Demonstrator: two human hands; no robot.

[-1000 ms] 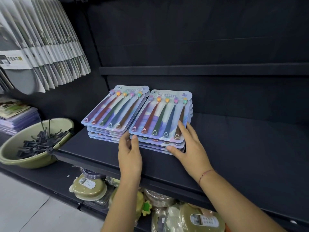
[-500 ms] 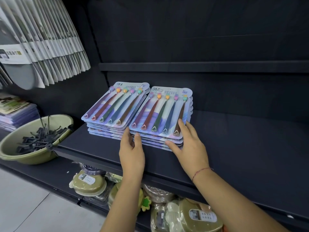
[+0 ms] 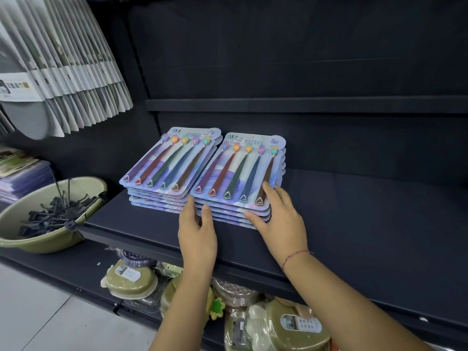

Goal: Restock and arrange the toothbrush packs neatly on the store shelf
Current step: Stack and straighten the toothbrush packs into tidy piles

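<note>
Left stack (image 3: 167, 163) and right stack (image 3: 238, 171) of toothbrush packs side by side, edges touching, on dark shelf (image 3: 354, 211). Long axis front-to-back, slanting slightly right; brush heads toward back wall, handle tips toward shelf front. Left hand (image 3: 197, 229): fingers straight, against right stack's near-left corner. Right hand (image 3: 281, 219): fingers spread flat over near-right corner, thumb on front edge. Neither hand clasping.

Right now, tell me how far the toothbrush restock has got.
Done: a left stack and a right stack of toothbrush packs lie side by side on the shelf. In hand: the left hand touches the right stack's front left corner and the right hand rests on its front right corner, squaring it. Left: pack edges in both stacks sit staggered.
</note>
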